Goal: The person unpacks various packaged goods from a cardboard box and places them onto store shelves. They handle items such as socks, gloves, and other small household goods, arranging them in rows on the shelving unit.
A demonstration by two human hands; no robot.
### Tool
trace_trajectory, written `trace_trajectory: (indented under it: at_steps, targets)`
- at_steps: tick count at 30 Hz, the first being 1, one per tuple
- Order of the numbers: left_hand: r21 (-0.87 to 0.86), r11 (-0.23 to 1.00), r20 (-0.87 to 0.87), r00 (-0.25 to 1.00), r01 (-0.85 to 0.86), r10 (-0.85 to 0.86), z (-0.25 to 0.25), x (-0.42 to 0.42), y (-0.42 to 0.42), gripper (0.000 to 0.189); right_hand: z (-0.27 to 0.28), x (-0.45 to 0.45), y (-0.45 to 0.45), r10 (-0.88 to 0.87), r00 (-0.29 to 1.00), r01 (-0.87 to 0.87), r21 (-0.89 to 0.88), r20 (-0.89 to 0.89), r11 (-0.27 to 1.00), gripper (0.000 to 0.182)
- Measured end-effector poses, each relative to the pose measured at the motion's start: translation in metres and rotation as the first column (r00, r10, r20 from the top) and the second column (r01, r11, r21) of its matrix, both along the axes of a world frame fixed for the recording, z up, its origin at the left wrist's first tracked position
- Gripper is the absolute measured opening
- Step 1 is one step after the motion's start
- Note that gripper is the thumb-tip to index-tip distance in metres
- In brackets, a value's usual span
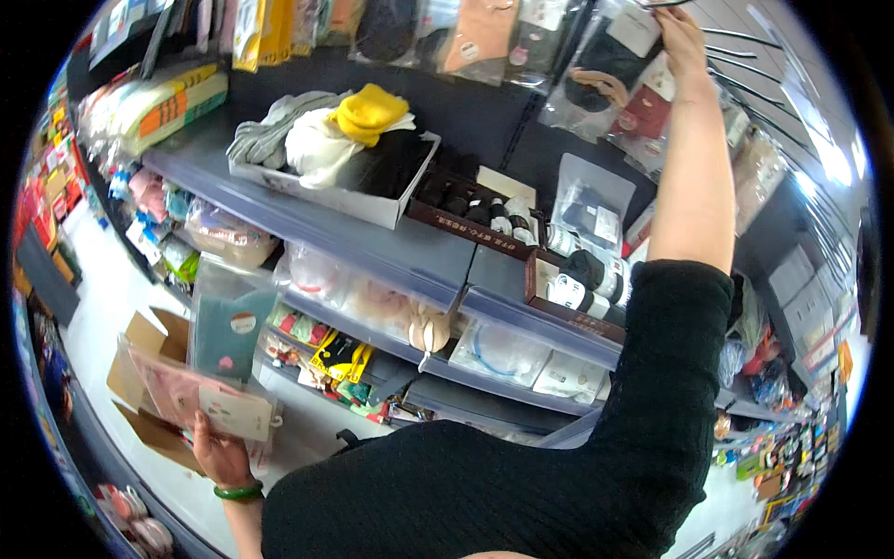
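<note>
My left hand (pixel 220 447), with a green bangle at the wrist, holds flat plastic-packed goods low on the left. The front pack is a pink packaged garment (pixel 167 391) with a pale header card and a small hang tab. Behind it stands a teal packaged garment (pixel 227 328) with a round sticker. High at the upper right, my right hand (pixel 683 45) reaches to a metal display hook (pixel 670 3). Its fingertips are at the picture's rim, so their grip is unclear. Beside it hangs a clear pack with a dark garment (pixel 601 77), next to a dark red pack (pixel 642 108).
A white box (pixel 314 185) of folded knitwear and brown boxes of rolled socks (pixel 482 230) sit on the dark shelf (pixel 363 241). Packaged hosiery hangs above. An opened cardboard box (pixel 164 328) stands on the floor at left. Bare metal hooks (pixel 740 52) project at upper right.
</note>
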State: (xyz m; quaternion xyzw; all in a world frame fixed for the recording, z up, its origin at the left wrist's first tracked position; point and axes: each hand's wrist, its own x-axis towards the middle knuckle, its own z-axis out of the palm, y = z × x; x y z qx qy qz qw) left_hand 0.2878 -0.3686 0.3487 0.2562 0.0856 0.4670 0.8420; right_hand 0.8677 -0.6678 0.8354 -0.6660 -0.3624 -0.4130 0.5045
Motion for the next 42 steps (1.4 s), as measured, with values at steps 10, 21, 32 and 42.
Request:
trace_trajectory:
  at_steps: [10,21,32,42]
  targets:
    - [-0.095,0.993,0.216,0.975,0.070,-0.048,0.008,0.028,0.015,0.032,-0.062,-0.073,0.015,-0.298,0.948,0.314,-0.174,0.115,0.933,0.032]
    - [-0.006,0.937,-0.045,0.936,0.350,-0.350,0.041,0.005,0.101,0.044,-0.220,-0.354,0.245,0.593,0.788,-0.175,-0.865,0.164,0.471,0.040]
    - [0.085,0.877,-0.257,0.861,0.472,-0.439,0.047,-0.036,0.189,0.052,-0.316,-0.421,0.415,0.267,0.705,-0.496,-0.726,-0.657,-0.477,0.040]
    - [0.159,0.984,-0.255,0.966,0.080,-0.037,0.028,-0.085,0.281,0.044,-0.346,-0.379,0.397,0.193,0.289,-0.877,-0.179,-0.938,0.445,0.034]
